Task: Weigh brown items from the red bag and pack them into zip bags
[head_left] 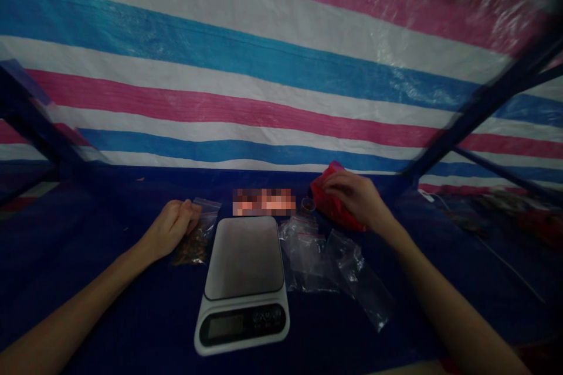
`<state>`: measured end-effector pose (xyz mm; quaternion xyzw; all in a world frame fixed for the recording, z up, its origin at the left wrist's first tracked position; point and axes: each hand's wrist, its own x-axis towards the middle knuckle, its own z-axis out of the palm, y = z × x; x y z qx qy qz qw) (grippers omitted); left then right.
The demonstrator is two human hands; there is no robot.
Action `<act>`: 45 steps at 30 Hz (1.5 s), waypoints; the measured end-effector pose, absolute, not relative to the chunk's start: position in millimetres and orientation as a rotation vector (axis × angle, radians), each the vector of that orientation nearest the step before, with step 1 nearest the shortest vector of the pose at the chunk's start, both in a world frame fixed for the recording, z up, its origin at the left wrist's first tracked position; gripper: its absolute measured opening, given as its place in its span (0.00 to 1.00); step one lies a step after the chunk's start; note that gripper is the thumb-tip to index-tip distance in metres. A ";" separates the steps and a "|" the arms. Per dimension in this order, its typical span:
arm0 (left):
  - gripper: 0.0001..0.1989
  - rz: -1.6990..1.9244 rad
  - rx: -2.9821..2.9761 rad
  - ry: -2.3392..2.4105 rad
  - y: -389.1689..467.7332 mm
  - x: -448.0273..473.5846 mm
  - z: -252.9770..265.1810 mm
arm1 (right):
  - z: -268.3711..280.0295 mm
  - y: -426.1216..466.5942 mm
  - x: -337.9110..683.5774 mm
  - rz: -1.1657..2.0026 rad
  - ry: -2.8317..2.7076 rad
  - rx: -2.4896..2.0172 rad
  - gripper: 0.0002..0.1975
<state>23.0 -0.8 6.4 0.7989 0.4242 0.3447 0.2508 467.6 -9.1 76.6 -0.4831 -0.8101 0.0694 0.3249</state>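
My left hand is closed at the left edge of a small clear zip bag with brown bits in its lower part. Curled fingers hide part of that bag. On the other side, my right hand has bent fingers on a red plastic bag, pinching near its top; what is inside the bag is hidden. Between the hands lies a white kitchen scale with a bare plate and a dark display. Just left of the red bag is a small round clear object.
Several clear zip bags lie overlapping right of the scale on the blue surface. A blurred-out patch sits behind the scale. Blue frame bars slope at both sides, before a striped plastic sheet. A white cord lies far right.
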 end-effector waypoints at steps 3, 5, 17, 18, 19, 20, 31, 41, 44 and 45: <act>0.33 0.942 2.178 1.166 -0.4 23.6 6.4 | 69.5 -8.7 435.8 0.323 -2.232 -1.173 0.09; 0.32 0.946 2.176 1.175 -0.7 24.0 7.0 | 64.7 -8.0 427.3 0.360 -2.248 -1.159 0.10; 0.34 0.930 2.185 1.153 -0.1 22.6 7.3 | 72.9 -15.9 438.6 0.376 -2.120 -1.248 0.08; 0.34 0.934 2.185 1.150 0.0 22.3 6.8 | 75.6 -14.5 446.8 0.330 -2.076 -1.285 0.09; 0.34 0.939 2.186 1.148 0.0 22.1 6.4 | 77.7 -12.4 457.7 0.268 -2.028 -1.336 0.10; 0.34 0.944 2.187 1.147 0.0 22.0 6.1 | 78.7 -9.6 470.8 0.204 -1.984 -1.396 0.11; 0.34 0.879 2.184 1.146 0.1 17.4 1.0 | 30.2 17.1 551.6 0.172 -2.430 -1.647 0.11; 0.33 0.841 2.177 1.166 -2.0 15.4 2.3 | 25.6 19.0 546.1 0.103 -2.450 -1.631 0.12; 0.33 0.842 2.173 1.163 -1.3 14.8 1.4 | 26.8 18.4 544.2 0.074 -2.448 -1.606 0.12; 0.33 0.844 2.174 1.162 -1.0 14.5 1.0 | 28.3 17.9 543.5 0.072 -2.445 -1.597 0.12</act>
